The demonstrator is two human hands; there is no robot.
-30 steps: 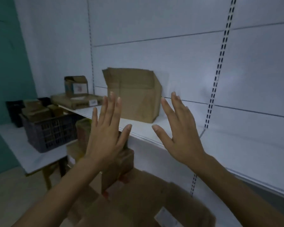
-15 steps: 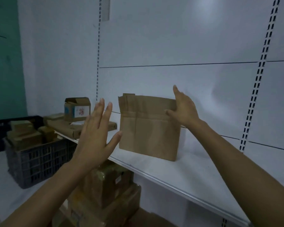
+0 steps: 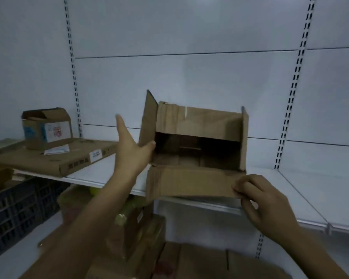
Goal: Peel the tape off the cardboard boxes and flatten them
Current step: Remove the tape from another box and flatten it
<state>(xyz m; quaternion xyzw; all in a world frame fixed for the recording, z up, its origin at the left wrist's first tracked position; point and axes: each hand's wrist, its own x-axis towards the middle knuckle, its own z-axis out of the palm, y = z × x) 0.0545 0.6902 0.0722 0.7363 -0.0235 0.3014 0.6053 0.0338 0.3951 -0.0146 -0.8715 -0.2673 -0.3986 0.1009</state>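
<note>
The left hand is spread wide, fingers straight, with only the thumb laid against the side flap of the open cardboard box — nothing is truly gripped there. The box is stood on its side at the front edge of the white shelf, mouth turned to the camera, and its lower flap is hung out over the lip. That flap's right corner is pinched by the right hand, with the fingers curled tight on it.

If the flap is pulled hard from that one corner, the box could be dragged off the shelf, since little bracing is given by the left thumb. The creased flap could also be torn at its fold.

Now the unknowns — at far left the dark crate is cut off by the frame, and the print on the flat carton cannot be read. Tape on the box cannot be made out in the dim blur, bar a pale streak on the top flap. The box's far side is hidden.
</note>
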